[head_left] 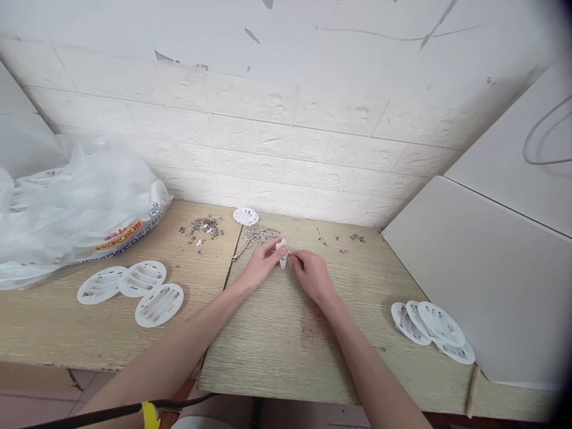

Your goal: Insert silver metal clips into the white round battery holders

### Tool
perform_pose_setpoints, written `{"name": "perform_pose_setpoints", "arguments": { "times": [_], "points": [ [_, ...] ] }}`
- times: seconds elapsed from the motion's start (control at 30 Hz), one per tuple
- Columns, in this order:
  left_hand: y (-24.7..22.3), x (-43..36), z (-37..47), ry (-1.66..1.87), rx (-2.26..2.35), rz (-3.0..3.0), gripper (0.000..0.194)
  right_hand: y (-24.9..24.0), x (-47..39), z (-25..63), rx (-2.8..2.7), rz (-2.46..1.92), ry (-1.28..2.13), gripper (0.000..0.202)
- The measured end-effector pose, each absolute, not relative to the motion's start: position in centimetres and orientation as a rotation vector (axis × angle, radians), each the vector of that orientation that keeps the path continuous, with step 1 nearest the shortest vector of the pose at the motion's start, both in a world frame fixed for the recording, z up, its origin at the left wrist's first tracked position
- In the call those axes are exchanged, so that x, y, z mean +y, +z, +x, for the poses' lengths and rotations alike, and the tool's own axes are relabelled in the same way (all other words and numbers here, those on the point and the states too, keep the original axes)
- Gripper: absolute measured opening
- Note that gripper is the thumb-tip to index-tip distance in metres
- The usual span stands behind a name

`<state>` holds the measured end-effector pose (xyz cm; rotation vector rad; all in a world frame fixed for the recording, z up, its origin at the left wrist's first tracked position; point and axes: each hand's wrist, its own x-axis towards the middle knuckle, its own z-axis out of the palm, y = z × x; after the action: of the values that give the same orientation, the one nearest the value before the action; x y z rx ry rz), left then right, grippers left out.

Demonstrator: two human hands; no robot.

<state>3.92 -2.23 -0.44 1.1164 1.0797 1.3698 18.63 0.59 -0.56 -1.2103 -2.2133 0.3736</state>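
Note:
A small white plastic piece (283,254) is seen nearly edge-on above the middle of the table. My left hand (263,262) grips it between thumb and fingers. Just to its right, my right hand (310,271) is closed in a pinch at the piece's right side; a tiny metallic bit shows at the fingertips, too small to make out. Behind my left hand lies a pile of small metal parts (263,233), with tweezers (242,250) beside it. A white oval disc (245,215) rests near the wall.
Three white discs (159,305) and a plastic bag (80,202) are at the left. More metal parts (208,226) lie back left, a few (357,238) back right. Several overlapping discs (440,323) sit by a white panel (491,286) at the right. A dark cable (116,411) crosses bottom left.

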Motion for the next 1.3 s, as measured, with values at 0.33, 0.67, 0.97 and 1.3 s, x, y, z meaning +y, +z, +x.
{"name": "perform_pose_setpoints", "arguments": {
  "times": [0.33,0.67,0.97,1.3],
  "points": [
    [0.0,-2.4,4.1,1.408,0.735,0.872,0.047,-0.1,0.5,18.4,-1.768,-1.203,0.527,0.03],
    [-0.3,-2.2,3.7,1.398,0.881,1.091,0.036,-0.2,0.6,18.6,-1.771,-1.129,0.469,0.02],
    [-0.3,-2.7,2.7,1.544,1.46,2.0,0.007,-0.2,0.0,18.6,-1.963,-0.816,0.178,0.016],
    [-0.8,-2.8,2.4,1.546,1.575,2.327,0.011,-0.5,-0.1,18.7,-1.984,-0.647,0.084,0.017]
  ]
}}
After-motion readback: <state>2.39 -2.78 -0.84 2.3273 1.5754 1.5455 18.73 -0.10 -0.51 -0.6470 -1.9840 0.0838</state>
